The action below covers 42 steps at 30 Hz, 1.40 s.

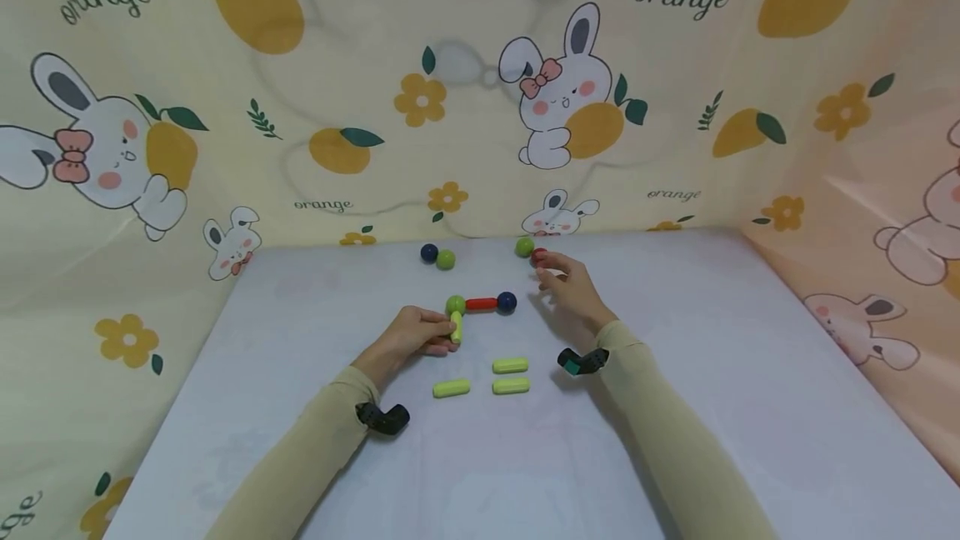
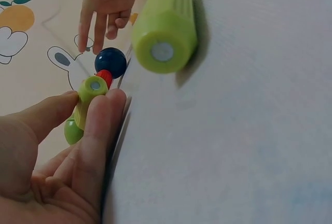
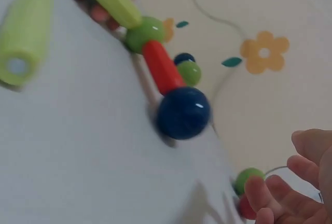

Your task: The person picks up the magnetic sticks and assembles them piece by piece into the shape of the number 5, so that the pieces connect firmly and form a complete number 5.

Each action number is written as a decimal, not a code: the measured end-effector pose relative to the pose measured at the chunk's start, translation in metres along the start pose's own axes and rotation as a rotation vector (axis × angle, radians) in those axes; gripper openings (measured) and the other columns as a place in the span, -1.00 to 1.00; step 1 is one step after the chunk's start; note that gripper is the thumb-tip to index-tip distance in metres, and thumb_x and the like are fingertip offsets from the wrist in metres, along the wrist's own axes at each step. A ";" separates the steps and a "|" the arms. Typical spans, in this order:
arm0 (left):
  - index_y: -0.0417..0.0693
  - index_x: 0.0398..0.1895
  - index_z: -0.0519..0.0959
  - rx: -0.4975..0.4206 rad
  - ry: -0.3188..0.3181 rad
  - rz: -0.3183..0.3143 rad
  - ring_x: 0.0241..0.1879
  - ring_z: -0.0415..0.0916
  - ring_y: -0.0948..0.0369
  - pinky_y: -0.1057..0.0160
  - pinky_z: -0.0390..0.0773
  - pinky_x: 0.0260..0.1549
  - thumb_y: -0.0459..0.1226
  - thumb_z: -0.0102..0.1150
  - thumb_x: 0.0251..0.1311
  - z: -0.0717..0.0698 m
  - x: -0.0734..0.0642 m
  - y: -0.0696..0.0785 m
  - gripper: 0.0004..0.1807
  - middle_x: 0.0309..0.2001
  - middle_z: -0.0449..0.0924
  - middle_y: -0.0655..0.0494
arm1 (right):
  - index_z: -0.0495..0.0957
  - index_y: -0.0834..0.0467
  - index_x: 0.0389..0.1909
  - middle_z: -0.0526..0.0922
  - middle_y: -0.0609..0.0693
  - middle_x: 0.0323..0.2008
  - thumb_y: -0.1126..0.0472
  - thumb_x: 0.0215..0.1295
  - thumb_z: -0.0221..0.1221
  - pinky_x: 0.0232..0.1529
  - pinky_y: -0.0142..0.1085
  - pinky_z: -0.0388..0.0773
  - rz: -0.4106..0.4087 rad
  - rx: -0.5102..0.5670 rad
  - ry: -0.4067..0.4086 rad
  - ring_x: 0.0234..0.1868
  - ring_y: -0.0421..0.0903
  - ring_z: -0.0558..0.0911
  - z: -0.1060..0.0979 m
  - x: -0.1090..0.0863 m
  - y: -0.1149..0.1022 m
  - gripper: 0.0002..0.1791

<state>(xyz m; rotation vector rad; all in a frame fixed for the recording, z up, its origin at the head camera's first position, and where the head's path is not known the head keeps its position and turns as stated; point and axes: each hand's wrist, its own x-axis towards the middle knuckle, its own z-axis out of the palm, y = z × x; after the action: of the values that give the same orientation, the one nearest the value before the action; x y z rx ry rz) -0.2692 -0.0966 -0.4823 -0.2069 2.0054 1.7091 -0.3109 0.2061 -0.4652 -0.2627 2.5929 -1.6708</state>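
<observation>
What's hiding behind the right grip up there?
Behind the right grip, part of a red ball peeks out, beside a green ball. The grip covers the rest, so I can't tell whether it touches the red ball.

In the head view, well to the right of the left hand's (image 1: 416, 332) grip, the red ball (image 1: 535, 257) is partly hidden by the right hand (image 1: 575, 288); whether they touch, I cannot tell. In the left wrist view, the gripped green stick (image 2: 83, 109) covers part of the green ball (image 2: 72, 134) behind it. The loose stick (image 3: 27, 32), nearer than the grip, is blurred in the right wrist view.
</observation>
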 end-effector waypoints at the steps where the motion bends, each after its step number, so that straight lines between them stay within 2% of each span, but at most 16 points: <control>1: -0.30 0.14 0.57 0.000 -0.001 0.000 -0.37 0.76 0.21 0.34 0.72 -0.33 -0.28 0.29 0.32 0.000 0.000 0.000 -0.61 -0.26 0.78 -0.10 | 0.35 0.24 0.41 0.50 0.31 0.27 0.15 0.55 0.04 -0.15 -0.34 0.53 0.006 -0.003 0.012 -0.04 0.21 0.68 -0.003 0.002 0.000 -0.50; 7: -0.29 0.13 0.58 0.007 0.002 -0.002 -0.38 0.76 0.21 0.35 0.71 -0.35 -0.27 0.30 0.32 0.000 -0.002 0.003 -0.62 -0.28 0.78 -0.10 | 0.35 0.21 0.42 0.48 0.31 0.31 0.19 0.54 0.03 -0.05 -0.32 0.49 0.014 -0.032 0.060 0.00 0.27 0.67 -0.016 0.017 0.002 -0.51; 10: -0.29 0.12 0.59 0.012 0.000 -0.004 -0.38 0.76 0.21 0.34 0.71 -0.35 -0.27 0.29 0.32 -0.001 -0.002 0.003 -0.63 -0.28 0.79 -0.10 | 0.36 0.19 0.43 0.42 0.31 0.36 0.22 0.53 0.03 -0.13 -0.36 0.52 0.038 -0.041 0.061 0.00 0.26 0.66 -0.017 0.023 0.005 -0.50; 12: -0.29 0.11 0.59 0.014 -0.005 -0.002 -0.38 0.76 0.21 0.34 0.71 -0.35 -0.27 0.29 0.33 0.000 -0.002 0.003 -0.63 -0.28 0.78 -0.10 | 0.34 0.16 0.45 0.39 0.32 0.37 0.24 0.53 0.02 -0.23 -0.42 0.51 0.061 -0.067 0.054 -0.05 0.18 0.67 -0.017 0.027 0.007 -0.49; 15: -0.29 0.11 0.60 0.015 -0.013 0.005 -0.38 0.76 0.22 0.34 0.71 -0.35 -0.27 0.29 0.33 0.000 -0.003 0.004 -0.64 -0.30 0.78 -0.08 | 0.29 0.17 0.48 0.34 0.34 0.41 0.28 0.52 0.01 -0.36 -0.49 0.45 0.088 -0.123 0.034 -0.22 -0.07 0.65 -0.015 0.033 0.012 -0.46; 17: -0.29 0.11 0.59 0.017 -0.017 0.006 -0.39 0.76 0.23 0.35 0.71 -0.36 -0.26 0.29 0.33 0.001 -0.004 0.005 -0.63 -0.31 0.78 -0.07 | 0.28 0.19 0.49 0.34 0.36 0.42 0.30 0.50 0.02 -0.38 -0.51 0.41 0.095 -0.175 0.024 -0.34 -0.22 0.60 -0.013 0.037 0.014 -0.44; 19: -0.30 0.11 0.59 0.015 -0.019 0.004 -0.40 0.75 0.23 0.35 0.71 -0.37 -0.26 0.29 0.33 0.001 -0.005 0.005 -0.63 -0.32 0.79 -0.06 | 0.27 0.21 0.49 0.33 0.36 0.43 0.32 0.48 0.02 -0.37 -0.50 0.41 0.096 -0.215 0.009 -0.40 -0.28 0.55 -0.011 0.041 0.016 -0.43; 21: -0.31 0.12 0.59 0.017 -0.019 0.006 -0.40 0.75 0.24 0.35 0.71 -0.37 -0.26 0.28 0.33 0.001 -0.006 0.005 -0.63 -0.32 0.79 -0.06 | 0.29 0.22 0.48 0.38 0.35 0.40 0.33 0.47 0.04 -0.30 -0.44 0.44 0.100 -0.241 0.006 -0.38 -0.22 0.56 -0.009 0.042 0.016 -0.43; 25: -0.32 0.10 0.59 0.017 -0.010 0.010 -0.41 0.75 0.24 0.35 0.71 -0.38 -0.27 0.27 0.34 0.001 -0.007 0.005 -0.64 -0.32 0.79 -0.07 | 0.34 0.21 0.42 0.44 0.29 0.34 0.31 0.47 0.06 0.04 -0.21 0.53 0.130 -0.246 0.000 0.00 0.02 0.57 -0.004 0.042 0.012 -0.48; 27: -0.32 0.10 0.60 0.017 -0.007 0.012 -0.41 0.75 0.24 0.35 0.71 -0.38 -0.27 0.27 0.34 0.001 -0.007 0.005 -0.64 -0.32 0.79 -0.08 | 0.35 0.21 0.39 0.45 0.27 0.32 0.30 0.48 0.06 0.24 -0.08 0.49 0.150 -0.238 -0.001 0.19 0.12 0.51 -0.002 0.040 0.011 -0.51; 29: -0.31 0.10 0.60 0.013 -0.004 0.006 -0.41 0.75 0.24 0.35 0.71 -0.37 -0.27 0.28 0.33 0.001 -0.007 0.006 -0.65 -0.32 0.79 -0.07 | 0.34 0.21 0.37 0.45 0.27 0.31 0.29 0.50 0.06 0.34 0.00 0.45 0.156 -0.236 0.000 0.28 0.18 0.49 -0.001 0.037 0.010 -0.54; 36: -0.32 0.11 0.59 0.009 -0.001 0.005 -0.40 0.75 0.23 0.35 0.71 -0.35 -0.27 0.28 0.33 0.001 -0.007 0.005 -0.63 -0.29 0.78 -0.09 | 0.31 0.25 0.36 0.44 0.31 0.33 0.27 0.50 0.07 0.23 0.03 0.54 0.095 -0.155 0.025 0.21 0.24 0.53 -0.003 0.023 0.005 -0.54; 42: -0.32 0.10 0.60 0.006 -0.005 0.006 -0.39 0.75 0.23 0.35 0.71 -0.34 -0.27 0.29 0.33 0.001 -0.005 0.004 -0.64 -0.30 0.78 -0.08 | 0.36 0.19 0.35 0.51 0.28 0.29 0.22 0.48 0.14 0.04 -0.17 0.54 0.061 -0.106 0.053 0.02 0.14 0.59 -0.002 0.010 -0.001 -0.53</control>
<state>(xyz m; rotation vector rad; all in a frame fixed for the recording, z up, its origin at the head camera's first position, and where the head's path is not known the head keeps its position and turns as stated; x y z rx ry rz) -0.2661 -0.0955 -0.4770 -0.1955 2.0091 1.7055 -0.3210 0.2055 -0.4630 -0.1440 2.7031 -1.5450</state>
